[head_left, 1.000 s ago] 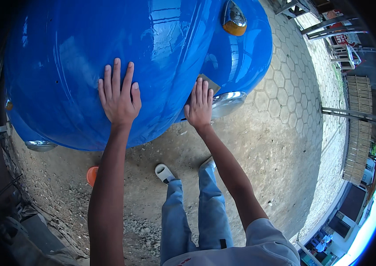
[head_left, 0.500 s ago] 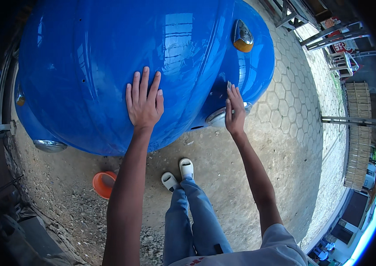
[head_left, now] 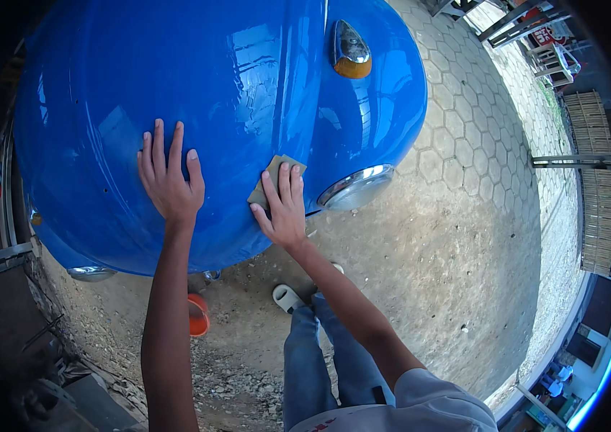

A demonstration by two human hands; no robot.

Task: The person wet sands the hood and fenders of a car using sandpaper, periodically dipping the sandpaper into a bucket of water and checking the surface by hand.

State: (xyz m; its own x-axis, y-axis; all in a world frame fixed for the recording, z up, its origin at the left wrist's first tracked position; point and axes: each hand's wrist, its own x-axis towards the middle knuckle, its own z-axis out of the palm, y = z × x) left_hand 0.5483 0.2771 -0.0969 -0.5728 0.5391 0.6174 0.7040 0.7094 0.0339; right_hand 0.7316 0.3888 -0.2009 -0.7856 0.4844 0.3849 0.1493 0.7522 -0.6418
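Note:
The glossy blue hood (head_left: 176, 79) of a rounded car fills the upper part of the picture. My left hand (head_left: 172, 176) lies flat on it, fingers spread, holding nothing. Closer to the hood's right edge, my right hand (head_left: 286, 212) presses a tan piece of sandpaper (head_left: 260, 189) against the paint. Its fingers lie over the sheet, and part of the sheet is hidden under them. Just right of this hand are the chrome-ringed headlight (head_left: 360, 189) and the blue fender (head_left: 392, 108), topped by a chrome and amber turn signal (head_left: 351, 52).
An orange bucket (head_left: 198, 317) stands on the gravelly ground below the car's front, partly behind my left forearm. My feet are in pale slides (head_left: 287, 297). Hexagonal paving (head_left: 464, 137) runs along the right, with a bamboo fence (head_left: 594, 187) beyond.
My right hand has moved left with the sandpaper, from beside the headlight onto the hood, and now lies flatter. My left hand still rests on the hood. The view has shifted.

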